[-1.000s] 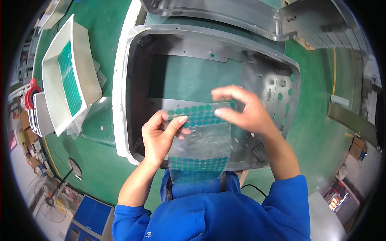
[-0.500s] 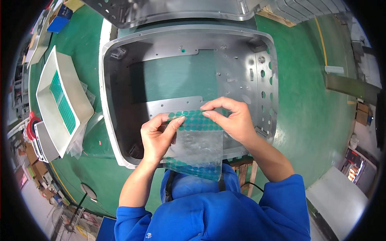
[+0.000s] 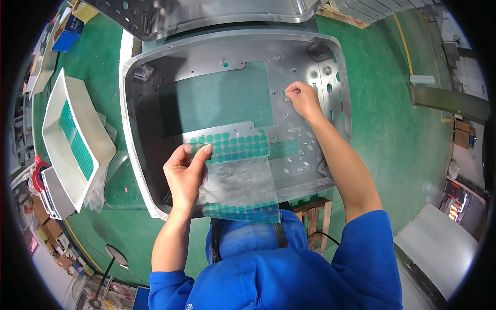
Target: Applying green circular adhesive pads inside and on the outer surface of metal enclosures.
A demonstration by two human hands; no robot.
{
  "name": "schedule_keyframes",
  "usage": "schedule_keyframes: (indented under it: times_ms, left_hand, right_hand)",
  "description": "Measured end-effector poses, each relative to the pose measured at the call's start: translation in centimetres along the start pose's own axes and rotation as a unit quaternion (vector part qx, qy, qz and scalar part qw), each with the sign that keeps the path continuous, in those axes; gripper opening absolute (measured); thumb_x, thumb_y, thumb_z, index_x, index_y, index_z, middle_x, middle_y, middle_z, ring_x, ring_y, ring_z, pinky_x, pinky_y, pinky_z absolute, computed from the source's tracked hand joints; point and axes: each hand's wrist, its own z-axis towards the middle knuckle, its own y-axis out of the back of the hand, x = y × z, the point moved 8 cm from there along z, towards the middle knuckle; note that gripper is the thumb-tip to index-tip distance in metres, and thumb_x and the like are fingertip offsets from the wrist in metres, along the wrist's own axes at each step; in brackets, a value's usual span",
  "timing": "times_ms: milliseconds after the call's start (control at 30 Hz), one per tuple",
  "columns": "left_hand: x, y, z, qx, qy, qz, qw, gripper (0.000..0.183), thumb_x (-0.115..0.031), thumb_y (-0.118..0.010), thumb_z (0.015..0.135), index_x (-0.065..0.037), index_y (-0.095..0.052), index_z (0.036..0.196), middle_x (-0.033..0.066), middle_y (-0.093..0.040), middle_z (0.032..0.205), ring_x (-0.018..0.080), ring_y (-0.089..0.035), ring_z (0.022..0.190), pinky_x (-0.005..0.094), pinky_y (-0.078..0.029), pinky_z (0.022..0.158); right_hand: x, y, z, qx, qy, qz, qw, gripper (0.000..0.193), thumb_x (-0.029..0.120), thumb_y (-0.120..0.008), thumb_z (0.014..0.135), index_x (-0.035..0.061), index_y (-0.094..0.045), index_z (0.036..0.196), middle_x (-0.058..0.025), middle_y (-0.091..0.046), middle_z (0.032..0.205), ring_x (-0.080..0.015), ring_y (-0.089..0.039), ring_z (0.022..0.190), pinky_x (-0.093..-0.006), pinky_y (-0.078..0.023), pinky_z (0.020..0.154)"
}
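My left hand (image 3: pixel 185 174) pinches the left edge of a clear sheet of round green stickers (image 3: pixel 243 147). The sheet hangs toward me, with bare film in its middle and more green dots at its lower end. Beyond it and to the right, my right hand (image 3: pixel 304 99) is closed in a pinch on a small green sticker (image 3: pixel 283 93), by the inner face of a grey metal housing (image 3: pixel 305 139). That housing is a deep, rounded tray with holes, studs and a large rectangular opening. One green dot (image 3: pixel 226 65) sits on its far inner part.
Another metal shell (image 3: pixel 206 18) stands behind the housing. To the left, a cream bin (image 3: pixel 106 150) holds a green grid-patterned sheet (image 3: pixel 76 139), with plastic film beside it. A red round object (image 3: pixel 39 174) lies nearby. A wooden pallet (image 3: pixel 312 219) shows under the near edge.
My right hand has left the sheet and moved away to the far right, over the housing, with a sticker. My left hand still holds the sheet, now spread flatter and slightly left.
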Motion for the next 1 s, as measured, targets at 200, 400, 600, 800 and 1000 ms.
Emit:
schedule_keyframes:
  times_ms: [200,400,600,800,1000]
  left_hand:
    - [0.3,0.1,0.0,-0.002,0.005,0.008,1.0,0.013,-0.009,-0.066,0.076,0.0,-0.057,0.073,0.0007,-0.056,0.059,0.0025,-0.038,0.038,0.0183,-0.026,0.034]
    - [0.4,-0.3,0.1,0.002,0.017,0.01,1.0,0.013,-0.009,-0.066,0.076,0.0,-0.057,0.073,0.001,-0.057,0.06,0.0027,-0.038,0.038,0.0184,-0.026,0.033]
    - [0.6,-0.5,0.3,0.003,0.013,0.013,1.0,0.014,-0.009,-0.067,0.075,-0.001,-0.056,0.073,0.002,-0.057,0.062,0.003,-0.039,0.038,0.0185,-0.026,0.033]
    - [0.5,-0.6,0.3,0.003,0.014,0.017,1.0,0.014,-0.01,-0.067,0.075,-0.001,-0.056,0.072,0.0014,-0.057,0.06,0.0029,-0.038,0.038,0.0186,-0.026,0.033]
    - [0.5,-0.5,0.3,-0.005,0.017,0.032,0.999,0.015,-0.011,-0.067,0.075,-0.001,-0.056,0.071,-0.0007,-0.054,0.057,0.0026,-0.037,0.038,0.0186,-0.026,0.033]
  right_hand:
    - [0.2,0.0,0.3,-0.006,0.012,-0.016,1.0,0.006,0.015,-0.06,0.073,0.0106,-0.061,0.078,-0.0032,-0.056,0.087,-0.0194,-0.054,0.081,-0.0329,-0.043,0.072]
    - [1.2,0.5,-0.1,-0.016,0.01,-0.035,0.999,0.006,0.017,-0.06,0.073,0.0117,-0.061,0.077,-0.0012,-0.056,0.087,-0.0189,-0.054,0.081,-0.0333,-0.042,0.072]
    - [1.1,0.3,0.0,-0.013,-0.018,-0.055,0.998,0.006,0.017,-0.06,0.073,0.014,-0.062,0.077,-0.0001,-0.056,0.088,-0.0187,-0.054,0.085,-0.0352,-0.043,0.074]
    - [1.6,0.5,-0.4,-0.022,-0.031,-0.083,0.996,0.006,0.019,-0.061,0.073,0.0154,-0.062,0.078,0.0004,-0.056,0.089,-0.0188,-0.054,0.087,-0.0359,-0.043,0.074]
    - [1.4,0.8,-0.5,-0.016,-0.058,-0.054,0.997,0.012,0.019,-0.064,0.071,0.0153,-0.059,0.082,0.0008,-0.057,0.081,-0.0175,-0.055,0.08,-0.0348,-0.043,0.071]
